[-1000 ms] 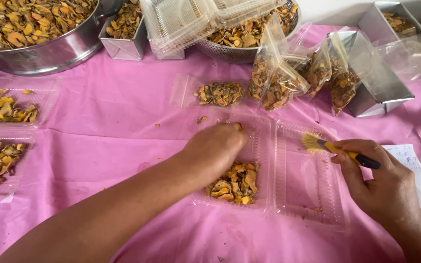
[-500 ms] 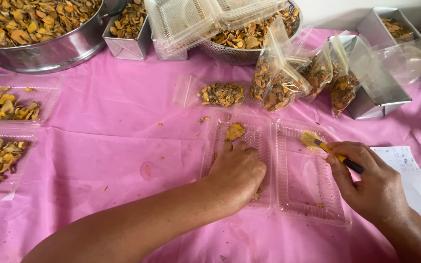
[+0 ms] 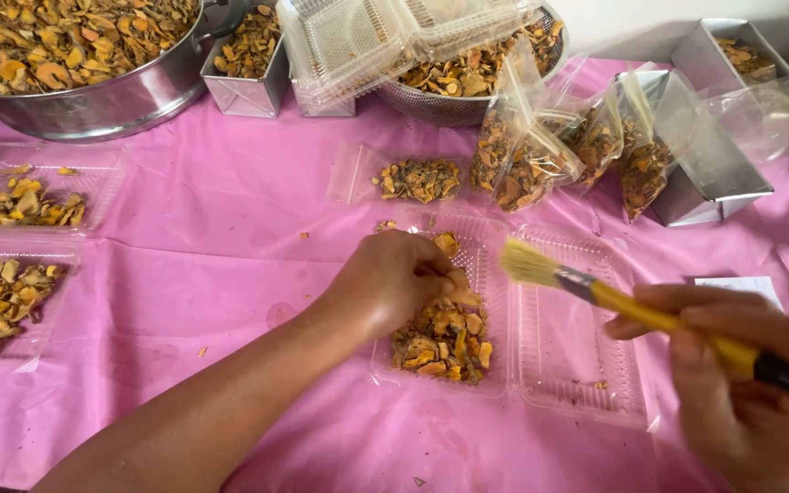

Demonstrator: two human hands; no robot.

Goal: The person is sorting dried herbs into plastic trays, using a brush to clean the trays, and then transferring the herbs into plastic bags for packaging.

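Note:
A clear hinged plastic box (image 3: 563, 347) lies open on the pink cloth (image 3: 212, 274). Its left half holds a heap of dried orange-brown slices (image 3: 440, 336). My left hand (image 3: 390, 278) rests on the top of that heap, its fingers curled over a few slices. My right hand (image 3: 741, 383) grips a yellow-handled brush (image 3: 614, 297) with pale bristles, held just above the middle of the box. The right half of the box holds only a few crumbs.
Two open boxes of slices (image 3: 20, 205) lie at the left. A steel bowl (image 3: 93, 96), steel tins (image 3: 244, 87), a stack of empty plastic boxes (image 3: 367, 36), a colander (image 3: 468, 100) and filled clear bags (image 3: 541, 164) stand along the back. A white paper (image 3: 741, 288) lies at the right.
My left hand has moved up the box, uncovering the heap of slices. The brush has lifted and swung toward the middle of the box. The view has come closer.

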